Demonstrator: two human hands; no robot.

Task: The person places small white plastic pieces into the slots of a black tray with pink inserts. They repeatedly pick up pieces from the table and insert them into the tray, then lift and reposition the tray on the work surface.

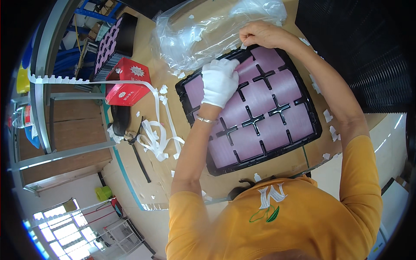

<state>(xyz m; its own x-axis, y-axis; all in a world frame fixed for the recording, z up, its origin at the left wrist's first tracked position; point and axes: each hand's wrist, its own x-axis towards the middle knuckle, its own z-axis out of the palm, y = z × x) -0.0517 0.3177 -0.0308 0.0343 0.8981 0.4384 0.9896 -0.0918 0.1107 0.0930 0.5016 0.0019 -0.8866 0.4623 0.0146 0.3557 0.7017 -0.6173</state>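
Note:
A black plastic tray (319, 125) with cross-shaped dividers lies tilted before me, its compartments filled with smooth pink-purple pieces (271, 82). My left hand (220, 82), in a white glove, rests on the tray's far left part with its fingers curled down; their tips are hidden. At the tray's far edge, my bare right hand (262, 35) has its fingers closed in a pinch beside a tiny white scrap. What either hand grips, if anything, cannot be made out. Clear plastic film (182, 37) lies crumpled just beyond the tray.
To the left stand a red box (130, 80) and a stack of similar black trays (115, 43). White notched strip (154, 141) lies tangled on the brown table, and a length of it stretches across to a metal frame (43, 39). Black ribbed material (368, 56) is at far right.

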